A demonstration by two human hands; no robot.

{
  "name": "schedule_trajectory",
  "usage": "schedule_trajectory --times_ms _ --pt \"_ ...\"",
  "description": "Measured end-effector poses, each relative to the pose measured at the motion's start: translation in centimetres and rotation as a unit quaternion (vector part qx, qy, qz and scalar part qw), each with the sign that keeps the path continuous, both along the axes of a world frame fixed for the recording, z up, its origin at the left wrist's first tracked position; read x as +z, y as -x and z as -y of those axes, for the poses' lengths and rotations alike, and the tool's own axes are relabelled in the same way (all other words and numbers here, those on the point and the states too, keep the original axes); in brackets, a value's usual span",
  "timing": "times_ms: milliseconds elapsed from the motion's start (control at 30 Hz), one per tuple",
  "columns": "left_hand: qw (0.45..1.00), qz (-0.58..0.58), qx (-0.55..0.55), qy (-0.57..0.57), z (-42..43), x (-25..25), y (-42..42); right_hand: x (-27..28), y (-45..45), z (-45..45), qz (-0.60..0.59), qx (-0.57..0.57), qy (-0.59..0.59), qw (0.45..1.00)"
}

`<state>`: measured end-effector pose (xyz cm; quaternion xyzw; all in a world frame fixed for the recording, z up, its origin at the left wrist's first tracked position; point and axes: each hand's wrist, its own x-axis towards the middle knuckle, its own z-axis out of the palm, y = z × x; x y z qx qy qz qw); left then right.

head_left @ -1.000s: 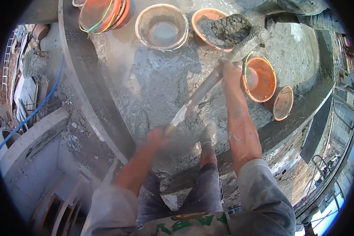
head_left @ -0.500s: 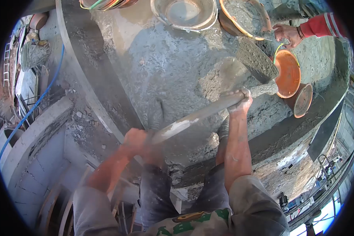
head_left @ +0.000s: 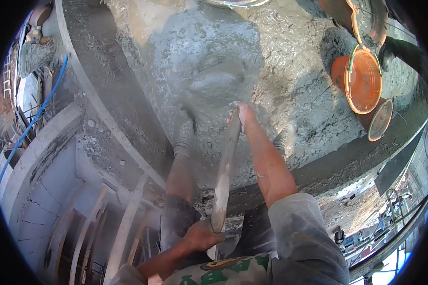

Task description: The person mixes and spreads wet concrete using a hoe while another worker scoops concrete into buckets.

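Note:
My left hand (head_left: 203,235) is wrapped round the lower end of a wooden handle (head_left: 225,175), close to my body. Farther up, my right hand (head_left: 244,115) grips the same handle. It stands nearly upright in view, and its far end with the blade is sunk in or blurred against the wet grey mortar (head_left: 204,52). My feet stand in the mortar on both sides of the handle.
An orange bucket (head_left: 366,81) and a smaller one (head_left: 380,119) stand at the right, beside a tipped bucket (head_left: 337,13) and a co-worker's dark-clad limb (head_left: 406,54). A concrete edge (head_left: 97,107) runs along the left, with a blue hose (head_left: 35,128) beyond.
The tool has swung from the buckets at the right to in front of me, handle now upright in view. My left hand has drawn back toward my body. The co-worker's red sleeve is gone from view.

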<state>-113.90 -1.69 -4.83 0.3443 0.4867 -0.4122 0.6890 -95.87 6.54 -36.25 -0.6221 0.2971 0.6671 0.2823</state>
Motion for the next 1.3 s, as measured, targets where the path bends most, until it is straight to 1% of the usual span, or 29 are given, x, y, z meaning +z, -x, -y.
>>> schedule_trajectory --times_ms 67,167,200,233,267,300,333,367,400,433,467,500,567,633,700,733,800,833,867,900,967,1000,1033,1100,1133,1167,1200,1233,1300 --pt "0.999 0.011 0.042 0.019 -0.1 1.8 -0.7 1.0 -0.1 2.6 0.0 0.005 0.008 1.0" --pt "0.981 -0.052 0.112 0.153 -0.7 4.3 -3.6 1.8 -0.1 6.4 0.004 0.094 0.04 0.995" --pt "0.975 -0.018 0.107 0.196 -0.7 4.4 -4.0 -1.0 1.1 11.2 0.021 0.222 0.012 0.975" --pt "0.97 -0.024 0.124 0.209 -0.2 4.3 -3.7 -4.3 2.7 14.7 0.026 0.306 0.004 0.952" --pt "0.965 -0.03 0.143 0.22 0.7 4.0 -3.1 -7.4 4.1 18.0 0.032 0.388 -0.003 0.921" --pt "0.954 -0.04 0.162 0.25 2.3 5.2 -2.7 -7.2 4.7 20.9 0.039 0.452 -0.021 0.891" --pt "0.96 -0.034 0.166 0.224 3.3 5.2 -2.4 -6.7 5.2 23.6 0.049 0.512 -0.038 0.857" --pt "0.954 -0.063 0.181 0.229 2.1 4.0 -2.6 -7.6 4.9 23.7 0.093 0.587 -0.125 0.794" --pt "0.938 -0.097 0.207 0.26 1.3 4.2 -3.2 -6.6 4.1 26.2 0.117 0.663 -0.191 0.714" --pt "0.917 -0.129 0.221 0.306 1.1 5.1 -3.6 -4.4 3.4 28.3 0.085 0.653 -0.139 0.739" --pt "0.904 -0.126 0.245 0.327 0.9 4.7 -3.5 -4.1 2.7 26.7 0.076 0.636 -0.097 0.762" --pt "0.904 -0.118 0.262 0.318 0.0 4.3 -4.5 -4.3 2.1 24.2 0.074 0.617 -0.065 0.781" --pt "0.896 -0.111 0.293 0.314 -2.3 5.0 -6.6 -3.5 1.0 22.7 0.065 0.52 -0.085 0.848" --pt "0.913 -0.07 0.265 0.303 -3.6 6.1 -9.7 -3.6 -0.9 24.3 0.061 0.417 -0.07 0.904" --pt "0.923 -0.027 0.265 0.279 -4.3 7.9 -13.3 -1.3 -4.4 22.8 0.077 0.388 -0.095 0.914" --pt "0.932 0.007 0.23 0.279 -3.8 8.7 -14.2 0.6 -6.4 21.5 0.086 0.375 -0.106 0.917" --pt "0.938 0.091 0.234 0.24 -3.3 11.0 -15.4 6.7 -11.1 18.1 0.106 0.321 -0.101 0.936" --pt "0.937 0.136 0.231 0.222 -3.4 12.4 -16.0 10.2 -13.5 16.3 0.117 0.258 -0.08 0.956" --pt "0.942 0.152 0.2 0.223 -4.0 13.6 -16.6 13.8 -16.0 14.4 0.131 0.193 -0.061 0.971" --pt "0.939 0.213 0.175 0.205 -4.2 14.5 -17.4 16.3 -18.1 13.4 0.141 0.127 -0.041 0.981" --pt "0.921 0.328 0.127 0.165 -4.5 15.8 -18.8 19.4 -23.6 13.3 0.162 0.044 -0.035 0.985" --pt "0.929 0.313 0.026 0.195 -4.9 16.0 -19.1 22.6 -25.6 12.6 0.214 0.025 -0.039 0.976" --pt "0.934 0.323 -0.021 0.15 -4.8 15.8 -18.7 25.5 -27.2 11.7 0.263 0.008 -0.044 0.964" --pt "0.935 0.332 -0.108 0.06 -3.8 13.1 -17.0 27.4 -29.0 11.7 0.392 0.014 -0.067 0.917" --pt "0.947 0.282 -0.153 0.006 -2.7 10.5 -15.7 27.3 -28.7 11.6 0.45 0.007 -0.064 0.891" --pt "0.951 0.228 -0.201 -0.051 -1.2 6.8 -14.5 26.6 -28.4 11.3 0.505 -0.002 -0.065 0.861" --pt "0.944 0.19 -0.221 -0.153 0.5 2.2 -13.7 25.3 -28.0 10.9 0.558 -0.013 -0.069 0.827" --pt "0.924 0.178 -0.186 -0.282 2.9 -3.1 -12.8 23.0 -27.9 11.2 0.572 0.024 -0.049 0.818" --pt "0.91 0.055 -0.224 -0.344 5.2 -10.6 -14.2 17.4 -28.3 12.0 0.601 0.098 -0.011 0.793"
